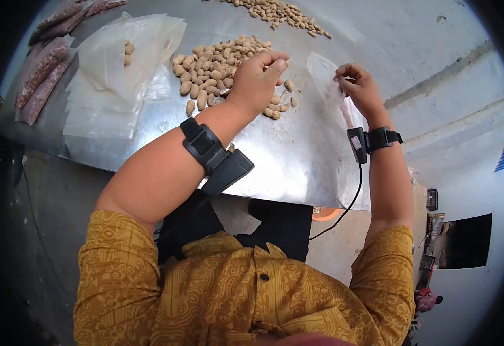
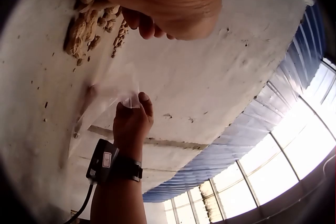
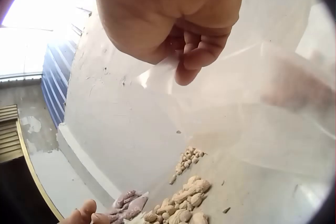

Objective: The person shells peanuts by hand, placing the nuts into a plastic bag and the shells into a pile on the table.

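Head view has the whole bench from where I stand: the right hand (image 1: pixel 360 87) pinches a thin clear bag (image 1: pixel 323 74) at its edge, over the metal table (image 1: pixel 286 173), just beside the scattered end of a heap of peanuts (image 1: pixel 220 60). The left hand (image 1: pixel 255 82) hangs over that heap, fingers bent; its palm is turned away, so I can't tell whether it holds anything. A farther pile of peanuts (image 1: pixel 280 11) runs off the top edge. Two nuts (image 1: pixel 128 52) show at the stack of clear bags (image 1: pixel 102 109), whether in or on it I can't say. An orange tub (image 1: pixel 325 214) is mostly hidden below the table.

Left wrist view gives the curled fingertips (image 2: pixel 147 28) from beneath, and the blue sheeting (image 2: pixel 262 108) with bright windows, barely a sliver of blue from above. Right wrist view brings the pinch up close, the clear film spreading sideways; a brown blur (image 3: pixel 296 90) behind it is hard to make out, and other fingertips (image 3: pixel 86 211) are cut off in the lower corner.
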{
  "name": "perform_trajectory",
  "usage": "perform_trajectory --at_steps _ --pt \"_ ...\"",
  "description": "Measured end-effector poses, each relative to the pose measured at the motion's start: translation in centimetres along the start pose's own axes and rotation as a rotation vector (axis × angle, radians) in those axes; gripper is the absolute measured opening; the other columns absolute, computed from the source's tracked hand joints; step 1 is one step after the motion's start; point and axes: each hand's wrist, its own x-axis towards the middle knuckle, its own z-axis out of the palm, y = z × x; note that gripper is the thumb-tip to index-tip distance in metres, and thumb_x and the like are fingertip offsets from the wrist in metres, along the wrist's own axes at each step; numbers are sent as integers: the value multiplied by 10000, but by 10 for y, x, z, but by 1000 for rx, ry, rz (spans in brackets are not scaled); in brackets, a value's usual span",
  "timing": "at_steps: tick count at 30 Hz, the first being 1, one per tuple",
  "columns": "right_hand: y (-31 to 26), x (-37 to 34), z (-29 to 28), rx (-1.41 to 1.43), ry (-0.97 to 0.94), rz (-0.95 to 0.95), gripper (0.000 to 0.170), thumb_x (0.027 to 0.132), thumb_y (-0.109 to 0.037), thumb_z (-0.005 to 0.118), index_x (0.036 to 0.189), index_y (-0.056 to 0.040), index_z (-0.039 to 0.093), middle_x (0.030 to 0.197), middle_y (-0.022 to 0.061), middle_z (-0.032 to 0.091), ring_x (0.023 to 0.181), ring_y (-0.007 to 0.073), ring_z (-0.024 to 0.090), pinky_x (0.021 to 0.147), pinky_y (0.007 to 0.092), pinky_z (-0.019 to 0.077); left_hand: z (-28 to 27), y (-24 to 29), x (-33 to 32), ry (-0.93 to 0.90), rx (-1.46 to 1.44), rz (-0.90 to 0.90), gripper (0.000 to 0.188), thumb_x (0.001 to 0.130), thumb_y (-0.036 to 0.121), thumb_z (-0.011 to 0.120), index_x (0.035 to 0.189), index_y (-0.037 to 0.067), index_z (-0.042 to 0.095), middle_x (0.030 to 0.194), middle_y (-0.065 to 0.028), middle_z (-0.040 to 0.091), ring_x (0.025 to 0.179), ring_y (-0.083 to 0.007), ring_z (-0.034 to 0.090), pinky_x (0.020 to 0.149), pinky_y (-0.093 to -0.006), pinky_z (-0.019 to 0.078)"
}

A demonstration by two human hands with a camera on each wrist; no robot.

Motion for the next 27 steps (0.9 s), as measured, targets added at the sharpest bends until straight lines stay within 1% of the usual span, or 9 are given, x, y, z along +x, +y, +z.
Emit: perform_trajectory --at_steps 2,5,9,14,16,19,22,25,27 --pt "-9 -12 8 -124 -204 8 185 764 68 474 912 -1 560 828 31 580 641 84 526 575 233 448 0 -1 0 -6 46 22 259 913 199 500 1080 35 610 818 13 566 691 -46 488 612 -195 414" --pt "1 -19 8 -290 -158 -47 218 755 76 460 927 -2 568 820 40 582 637 83 520 581 231 450 -1 2 0 5 17 9 258 910 198 504 1080 37 612 799 18 557 690 -46 489 606 -194 412" --pt "6 -29 12 -451 -23 -269 283 728 103 443 939 -13 592 824 92 626 747 191 606 689 293 485 0 -2 1 42 14 15 266 879 200 541 1055 19 625 747 -12 578 678 -91 551 612 -240 465" --pt "21 -37 30 -487 38 -425 363 742 79 486 1040 -94 599 869 88 648 800 250 621 712 332 497 4 0 -3 -13 71 -7 251 910 203 535 1102 61 613 817 19 560 695 -41 483 598 -178 405" --pt "24 -43 34 -541 140 -377 362 750 -26 516 1098 -105 577 869 98 648 820 275 615 736 365 488 4 1 -4 -39 54 -38 253 909 206 542 1109 68 613 848 12 568 703 -39 479 603 -179 407" --pt "15 -56 35 -801 289 -117 350 758 -144 573 1098 -62 588 961 158 634 927 283 606 819 373 476 4 -1 -2 -38 123 -21 249 907 198 546 1110 71 613 859 9 576 705 -39 481 605 -181 408" --pt "4 -64 24 -965 -29 134 343 716 -239 591 994 -45 641 992 166 624 943 307 581 833 389 455 2 -7 0 -51 120 -7 250 908 193 544 1116 71 610 871 9 581 708 -39 484 617 -179 407" --pt "38 -56 24 -805 -21 66 247 728 -144 567 922 -24 661 1037 155 613 930 308 576 823 373 457 5 -7 0 -47 113 4 246 911 188 538 1116 74 610 873 12 579 718 -41 491 628 -177 406" --pt "50 -52 21 -668 -69 -52 234 742 -63 552 948 -16 653 1064 143 610 942 298 578 825 355 464 7 -8 -2 -66 95 -3 245 908 186 544 1116 74 612 861 16 579 720 -41 495 635 -174 406"
